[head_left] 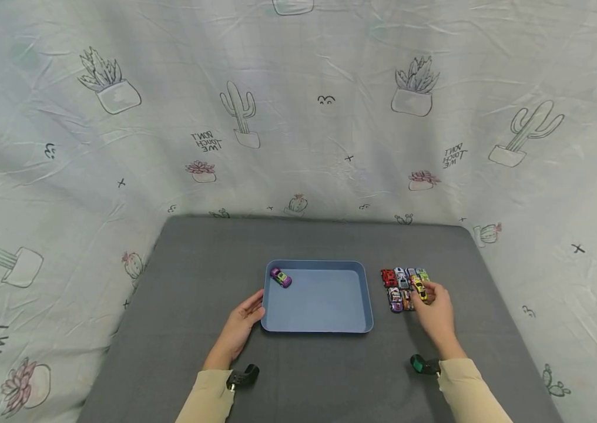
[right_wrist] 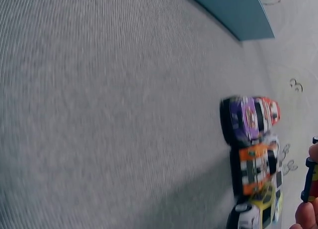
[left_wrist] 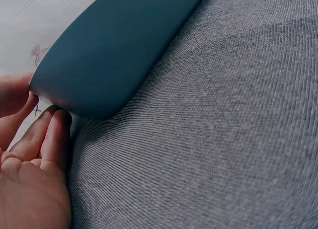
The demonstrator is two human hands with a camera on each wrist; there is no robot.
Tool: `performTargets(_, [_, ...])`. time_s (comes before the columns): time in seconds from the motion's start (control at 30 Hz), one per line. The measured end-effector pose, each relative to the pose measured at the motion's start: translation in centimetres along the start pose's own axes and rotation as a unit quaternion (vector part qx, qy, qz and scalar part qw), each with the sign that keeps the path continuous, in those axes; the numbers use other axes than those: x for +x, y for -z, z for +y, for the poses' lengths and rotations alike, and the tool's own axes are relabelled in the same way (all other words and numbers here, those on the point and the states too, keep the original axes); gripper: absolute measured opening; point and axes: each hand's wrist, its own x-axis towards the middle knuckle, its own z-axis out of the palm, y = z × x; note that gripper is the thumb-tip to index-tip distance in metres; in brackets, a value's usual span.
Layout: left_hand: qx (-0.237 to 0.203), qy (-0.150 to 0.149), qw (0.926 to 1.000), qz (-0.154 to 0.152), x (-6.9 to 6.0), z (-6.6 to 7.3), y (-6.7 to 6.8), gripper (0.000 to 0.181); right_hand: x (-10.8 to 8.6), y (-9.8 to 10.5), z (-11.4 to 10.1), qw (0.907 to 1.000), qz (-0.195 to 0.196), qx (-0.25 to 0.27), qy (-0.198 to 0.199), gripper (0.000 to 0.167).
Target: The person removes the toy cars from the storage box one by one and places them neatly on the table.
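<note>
A yellow toy car [head_left: 419, 287] is pinched between the thumb and fingers of my right hand [head_left: 438, 311], above a cluster of small toy cars. Only part of that car [right_wrist: 312, 182] shows at the right wrist view's edge. Below it stand a purple-and-white car [head_left: 395, 299] and an orange car [right_wrist: 254, 169], among several others. My left hand [head_left: 242, 323] touches the outer left wall of a blue tray [head_left: 319, 329], fingers fairly straight. Inside the tray, at its far left corner, sits a purple-and-green toy car [head_left: 280, 277].
The tray and cars are on a grey cloth-covered table [head_left: 319, 376]. A pale curtain [head_left: 298, 117] printed with cacti surrounds the back and sides. Black bands with small devices [head_left: 242, 376] are on both wrists. A red car [head_left: 388, 278] stands at the cluster's far left.
</note>
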Motion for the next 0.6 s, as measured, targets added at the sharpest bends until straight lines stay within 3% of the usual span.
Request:
performTargets(0.27, [0.002,-0.011,0.9999,-0.010,0.1,-0.1,0.0,0.049,0.4,1.2,1.4,0.9995,0.012,0.001,-0.028,0.040])
performTargets(0.6, [-0.014,0.004,0.9998,-0.014,-0.1,0.4,0.1,0.049,0.2,2.0,2.4,0.9983,0.006,-0.016,-0.056,0.042])
